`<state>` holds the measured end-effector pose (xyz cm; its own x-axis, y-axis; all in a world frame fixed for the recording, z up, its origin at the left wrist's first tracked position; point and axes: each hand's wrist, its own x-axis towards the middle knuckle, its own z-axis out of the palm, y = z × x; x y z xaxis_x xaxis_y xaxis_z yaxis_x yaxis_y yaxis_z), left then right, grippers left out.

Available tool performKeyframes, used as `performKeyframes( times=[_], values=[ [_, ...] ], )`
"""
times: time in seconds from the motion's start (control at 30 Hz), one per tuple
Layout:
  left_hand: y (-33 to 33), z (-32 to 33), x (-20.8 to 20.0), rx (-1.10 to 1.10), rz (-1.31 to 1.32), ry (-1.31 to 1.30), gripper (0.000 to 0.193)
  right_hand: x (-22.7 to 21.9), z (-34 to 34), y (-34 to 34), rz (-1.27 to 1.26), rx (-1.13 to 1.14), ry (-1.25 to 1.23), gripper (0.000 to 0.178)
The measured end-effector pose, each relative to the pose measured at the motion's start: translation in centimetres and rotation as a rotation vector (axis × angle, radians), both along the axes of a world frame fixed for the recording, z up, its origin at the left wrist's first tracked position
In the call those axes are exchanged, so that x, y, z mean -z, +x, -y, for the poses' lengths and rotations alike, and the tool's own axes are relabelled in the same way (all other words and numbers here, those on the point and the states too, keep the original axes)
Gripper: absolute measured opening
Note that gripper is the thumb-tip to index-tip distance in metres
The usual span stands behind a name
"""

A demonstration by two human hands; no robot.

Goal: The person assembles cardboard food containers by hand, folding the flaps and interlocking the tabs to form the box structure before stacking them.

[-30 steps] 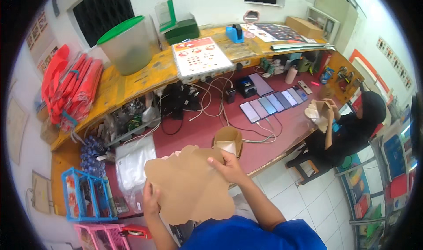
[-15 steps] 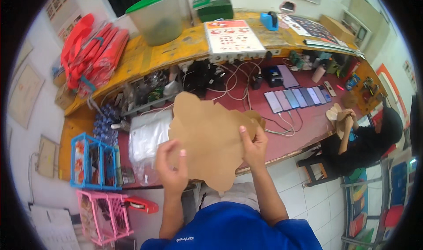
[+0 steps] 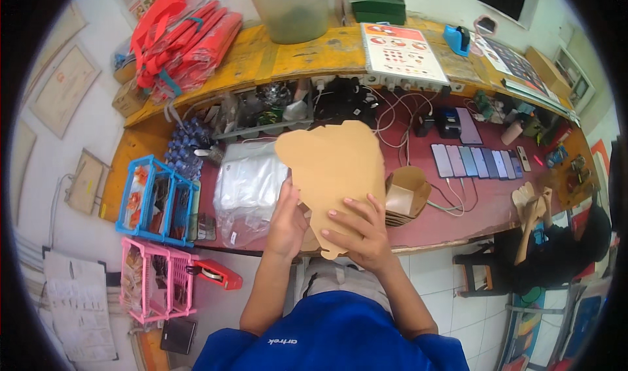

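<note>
Now the kraft box blank (image 3: 333, 165) hung above the worktop (image 3: 451, 222), bent but apparently unfinished; the right hand's (image 3: 370, 245) grip clasped its face, the left's (image 3: 286, 230) closure I couldn't tell, while formed kraft boxes (image 3: 397, 209) stood stacked beside it.

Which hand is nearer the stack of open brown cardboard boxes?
Right. The right hand is just left of the stack; the left hand is farther left, at the left edge of the brown cardboard sheet.
</note>
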<state>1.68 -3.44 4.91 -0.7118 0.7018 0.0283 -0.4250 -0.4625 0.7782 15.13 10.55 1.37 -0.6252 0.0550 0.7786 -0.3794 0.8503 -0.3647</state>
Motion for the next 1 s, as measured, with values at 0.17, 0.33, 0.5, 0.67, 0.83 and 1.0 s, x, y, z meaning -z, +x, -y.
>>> performKeyframes(
  times=[0.17,0.33,0.5,0.67,0.83,1.0],
  values=[
    [-1.6,1.1,0.5,-0.156,-0.046,-0.237,0.038,0.0,-0.2,-0.8,0.116,-0.131,0.049,0.048],
    [-2.3,2.5,0.2,-0.212,-0.376,-0.447,0.028,-1.6,-1.4,-0.8,0.134,-0.236,-0.479,0.065],
    [-2.3,3.6,-0.4,-0.11,-0.93,-0.566,0.024,-6.9,-3.4,-5.4,0.034,0.102,-0.151,0.056],
    [-2.6,4.2,-1.8,0.0,-1.049,-0.649,0.026,-3.9,-8.6,-7.7,0.526,-0.324,-0.595,0.045],
    [-3.9,7.1,-2.7,0.201,-0.91,-0.728,0.03,-4.0,-5.9,-9.9,0.338,-0.187,-0.643,0.04],
    [-3.3,8.4,-3.2,-0.023,-0.891,-0.799,0.034,-6.8,-0.6,-9.3,0.043,0.224,-0.012,0.052]
  ],
)
